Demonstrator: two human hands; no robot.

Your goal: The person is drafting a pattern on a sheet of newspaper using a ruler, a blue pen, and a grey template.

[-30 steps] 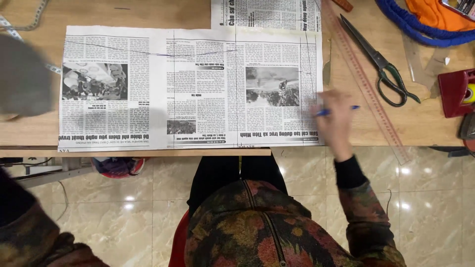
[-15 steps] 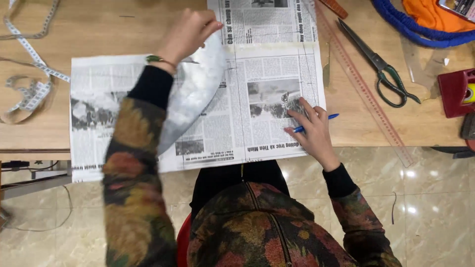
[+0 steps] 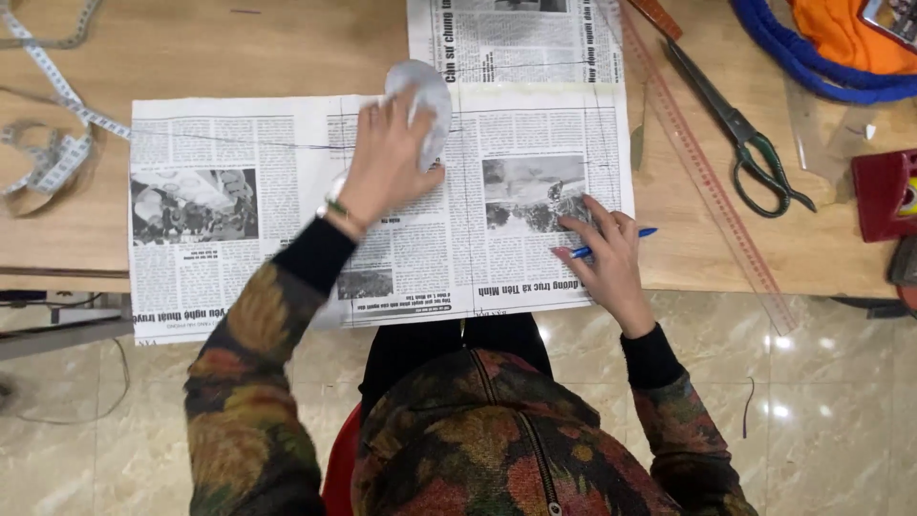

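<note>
- Since half a second ago, our left hand [image 3: 387, 158] has pulled back toward the middle of the newspaper sheet [image 3: 287, 205]; the grey curved piece it had spread across the page now shows only as a pale translucent piece [image 3: 423, 96] past the fingertips.
- That piece lies at the sheet's upper edge, partly under our left fingers, which are closed over its near end; we cannot tell how firmly they grip it.
- Left arm reaches in from lower left, forearm diagonal over the page, wrist with a bracelet above the central columns.
- Our right hand [image 3: 607, 258] rests on the sheet's right part, just below a printed photograph, fingers curled around a blue pen [image 3: 616, 242] that points right, toward the sheet's edge.
- The sheet lies flat on the wooden table [image 3: 239, 48], its near edge overhanging the table front; a second newspaper sheet [image 3: 516, 43] overlaps its top right.
- A long transparent ruler [image 3: 712, 182] runs diagonally just right of the sheet; green-handled scissors [image 3: 750, 143] lie beyond it.
- A white tape measure [image 3: 53, 143] coils at far left; a red box [image 3: 884, 196] sits at the right edge.
</note>
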